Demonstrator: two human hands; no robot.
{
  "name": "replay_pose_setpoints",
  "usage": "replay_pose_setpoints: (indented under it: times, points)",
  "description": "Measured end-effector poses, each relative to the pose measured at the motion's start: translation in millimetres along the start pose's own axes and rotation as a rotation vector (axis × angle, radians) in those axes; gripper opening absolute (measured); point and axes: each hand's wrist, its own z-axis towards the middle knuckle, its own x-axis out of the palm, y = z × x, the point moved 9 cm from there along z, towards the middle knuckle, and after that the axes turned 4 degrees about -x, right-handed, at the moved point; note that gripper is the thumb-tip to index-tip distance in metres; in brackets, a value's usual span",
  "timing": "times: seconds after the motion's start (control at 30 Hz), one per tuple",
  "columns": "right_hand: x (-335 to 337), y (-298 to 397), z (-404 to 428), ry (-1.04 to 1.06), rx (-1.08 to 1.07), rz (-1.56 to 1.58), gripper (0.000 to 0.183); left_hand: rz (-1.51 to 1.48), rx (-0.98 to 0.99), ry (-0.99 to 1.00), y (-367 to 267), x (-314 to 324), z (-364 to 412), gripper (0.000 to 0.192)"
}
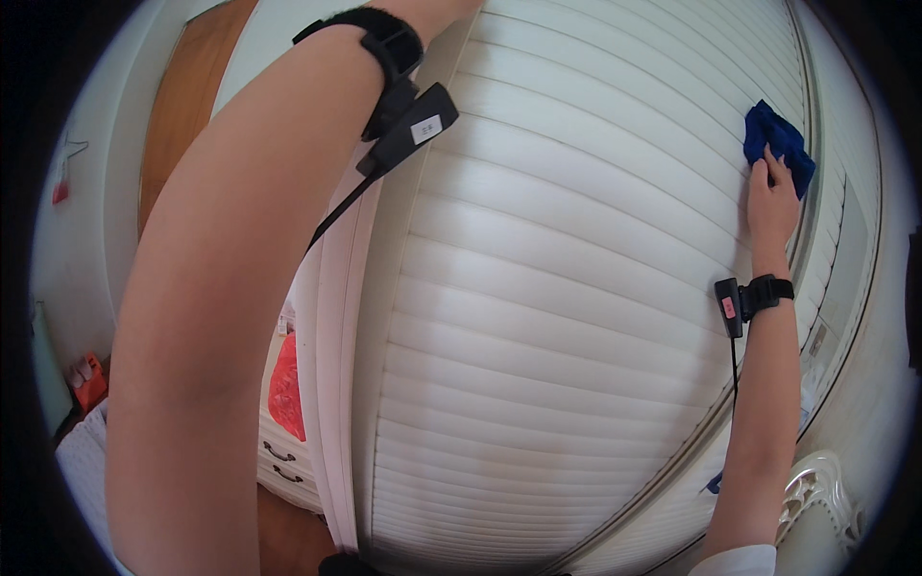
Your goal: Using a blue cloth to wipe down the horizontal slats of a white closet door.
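Note:
My right hand [774, 198] is at the upper right, with its fingers on a crumpled dark blue cloth [778, 144]. The cloth lies against a white louvred door panel [576, 237], near the panel's right edge. My left forearm runs up across the left of the view, and the left hand itself is past the top edge, out of sight. It reaches toward the top of the door's left edge [392, 288]. Each wrist wears a black strap with a small labelled device, the left device [410, 129] and the right device [730, 306], each with a cable.
A white chest of drawers [288, 464] with dark handles stands at lower left, a red plastic bag [287, 389] above it. Beyond my left arm is a brown wooden door [187, 93]. An ornate white headboard [814, 497] is at lower right. A clothes hanger [72, 149] hangs far left.

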Motion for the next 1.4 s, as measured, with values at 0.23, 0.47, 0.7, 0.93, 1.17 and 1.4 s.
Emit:
replay_pose_setpoints:
  times: [0.23,0.47,0.7,0.93,1.17,1.4]
  points:
    - [13.2,121.8,-17.2,-0.097,-0.298,0.052,0.04,0.045,0.032,0.003,0.0,4.9,0.6,0.039]
    - [29.8,238.8,-24.1,-0.199,-0.501,-0.017,0.04,0.007,0.055,0.004,-14.9,2.3,-2.6,0.041]
    - [33.4,283.8,-27.1,-0.172,-0.542,0.165,0.043,-0.003,0.07,-0.065,-17.4,21.0,6.8,0.044]
    - [18.8,294.6,-24.2,-0.08,-0.559,0.322,0.039,0.004,0.091,-0.107,-8.3,0.0,4.5,0.049]
    - [10.6,247.5,-18.1,-0.052,-0.607,0.299,0.032,0.057,0.055,-0.08,-4.6,12.2,8.7,0.051]
    - [6.4,179.7,-9.0,0.025,-0.477,0.195,0.034,0.056,0.087,-0.096,-7.1,10.8,2.6,0.052]
